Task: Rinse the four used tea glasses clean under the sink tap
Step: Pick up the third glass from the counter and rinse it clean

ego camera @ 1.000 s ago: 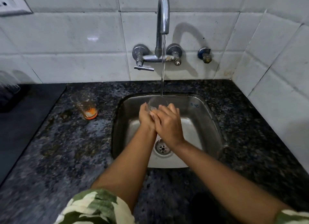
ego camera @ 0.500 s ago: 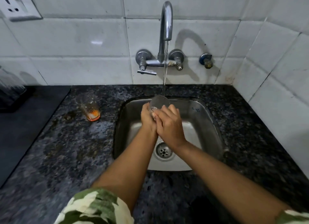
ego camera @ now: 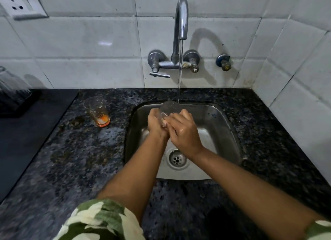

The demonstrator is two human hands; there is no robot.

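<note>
Sink [ego camera: 222, 132] set in tabletop [ego camera: 75, 159], tap [ego camera: 180, 24] on wall behind it. Both hands' grip holds a glass [ego camera: 169, 108] over sink, under tap stream. Second glass [ego camera: 97, 110] stands on tabletop left of sink.

Two bare forearms show from the short sleeves down to the hands. The left sleeve [ego camera: 100, 220] is loose fabric in a camouflage-like print: blotches of olive and darker green mixed with cream patches, its hem ending above the elbow. Only a corner of the right sleeve [ego camera: 320, 230] shows at the picture's edge, in the same green and cream print. The left hand [ego camera: 156, 122] and right hand [ego camera: 184, 132] are bare, and the right hand's skin looks wet and shiny.
</note>
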